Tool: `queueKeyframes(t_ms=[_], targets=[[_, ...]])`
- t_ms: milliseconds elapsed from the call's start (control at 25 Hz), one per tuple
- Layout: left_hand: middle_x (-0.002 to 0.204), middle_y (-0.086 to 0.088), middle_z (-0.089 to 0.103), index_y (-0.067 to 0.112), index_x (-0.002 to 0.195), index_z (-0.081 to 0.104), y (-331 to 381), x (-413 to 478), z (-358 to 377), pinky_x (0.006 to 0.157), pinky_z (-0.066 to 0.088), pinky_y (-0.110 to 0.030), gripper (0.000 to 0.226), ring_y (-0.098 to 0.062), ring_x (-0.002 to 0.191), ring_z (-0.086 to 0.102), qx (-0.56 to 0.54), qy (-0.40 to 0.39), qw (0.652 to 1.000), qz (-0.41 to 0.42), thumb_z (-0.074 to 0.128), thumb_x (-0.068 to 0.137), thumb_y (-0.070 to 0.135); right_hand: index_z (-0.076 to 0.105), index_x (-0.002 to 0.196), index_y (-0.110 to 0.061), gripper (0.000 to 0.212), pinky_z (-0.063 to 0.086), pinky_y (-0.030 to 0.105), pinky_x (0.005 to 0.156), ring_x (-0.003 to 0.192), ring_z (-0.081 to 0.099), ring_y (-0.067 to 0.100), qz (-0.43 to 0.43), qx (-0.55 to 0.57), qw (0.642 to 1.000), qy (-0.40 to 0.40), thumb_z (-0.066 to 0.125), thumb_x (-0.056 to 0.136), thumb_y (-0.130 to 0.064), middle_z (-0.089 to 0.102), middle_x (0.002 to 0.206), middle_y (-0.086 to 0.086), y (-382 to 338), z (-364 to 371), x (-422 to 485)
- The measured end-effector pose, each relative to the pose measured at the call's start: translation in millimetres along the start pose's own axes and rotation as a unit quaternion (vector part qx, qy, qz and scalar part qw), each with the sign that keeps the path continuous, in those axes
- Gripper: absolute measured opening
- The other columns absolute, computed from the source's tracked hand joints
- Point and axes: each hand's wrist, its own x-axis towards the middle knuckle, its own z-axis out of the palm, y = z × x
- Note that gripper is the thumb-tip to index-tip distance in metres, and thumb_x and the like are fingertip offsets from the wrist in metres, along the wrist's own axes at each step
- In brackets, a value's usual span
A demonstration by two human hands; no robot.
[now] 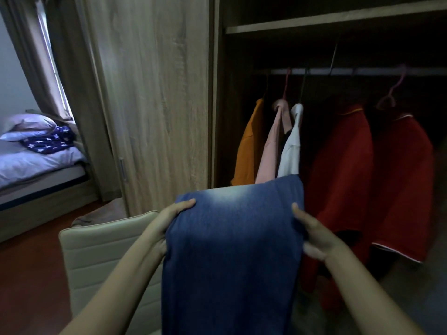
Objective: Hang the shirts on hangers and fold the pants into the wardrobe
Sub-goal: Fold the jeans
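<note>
Two bare hands hold a pair of blue denim pants (232, 250) up in front of an open wardrobe (338, 27). The denim is soft and finely woven, with a paler faded patch near its upper fold, and it hangs down as one long, flat panel between the forearms to the bottom of the view. The left hand (169, 218) grips the pants' left edge, thumb lying on the front of the cloth near the top and fingers tucked behind. The right hand (312, 230) clamps the right edge the same way, thumb on the front and fingers curled behind. Both arms reach forward and slightly inward, wrists about level.

Behind the pants, a pale rail (362, 71) runs across the dark wardrobe interior under a wood-grain shelf. On it hang, from left to right, an orange shirt (249, 146), a pink shirt (271, 151), a white shirt (290, 151) and two red shirts (367, 170) with thin pale trim, the right one on a pink hanger (391, 93). The three lighter shirts sit close together; a dark gap separates them from the red ones.

Left of the opening stands the light, grained sliding door (154, 105). A cream padded chair back (101, 257) with horizontal ribbing sits just beside the left forearm. Further left, a bed (36, 165) carries pale pillows and a star-print blue cloth (50, 141), with reddish floor (26, 286) open before it.
</note>
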Motion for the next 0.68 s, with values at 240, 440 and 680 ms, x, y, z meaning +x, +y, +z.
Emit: queueKeyframes(t_ms=[240, 440, 680], targets=[[0.125, -0.006, 0.045, 0.034, 0.131, 0.044, -6, -4, -32, 0.083, 0.047, -0.039, 0.096, -0.031, 0.112, 0.053, 0.067, -0.108, 0.991, 0.050, 0.081, 0.046, 0.008, 0.074, 0.092, 0.000, 0.068, 0.058, 0.037, 0.074, 0.089, 0.069, 0.031, -0.003, 0.120, 0.993, -0.013, 0.093, 0.033, -0.027, 0.070, 0.099, 0.020, 32, -1, 1], [0.136, -0.001, 0.048, 0.054, 0.128, 0.042, 4, -17, -43, 0.089, 0.053, -0.038, 0.103, -0.026, 0.120, 0.054, 0.183, -0.133, 0.954, 0.197, 0.091, 0.045, 0.019, 0.076, 0.084, 0.000, 0.065, 0.059, 0.033, 0.065, 0.079, 0.071, 0.028, -0.052, 0.116, 0.992, -0.007, 0.091, 0.025, -0.025, 0.073, 0.088, 0.017, 13, 10, 0], [0.120, 0.015, 0.060, 0.034, 0.140, 0.030, 9, -12, -26, 0.089, 0.048, -0.018, 0.094, 0.003, 0.113, 0.056, 0.290, -0.021, 0.903, 0.316, 0.079, 0.068, 0.000, 0.076, 0.080, -0.006, 0.035, 0.058, 0.033, 0.073, 0.080, 0.071, 0.025, -0.091, 0.106, 0.989, -0.039, 0.078, 0.052, -0.027, 0.074, 0.085, 0.012, -14, 37, 0]])
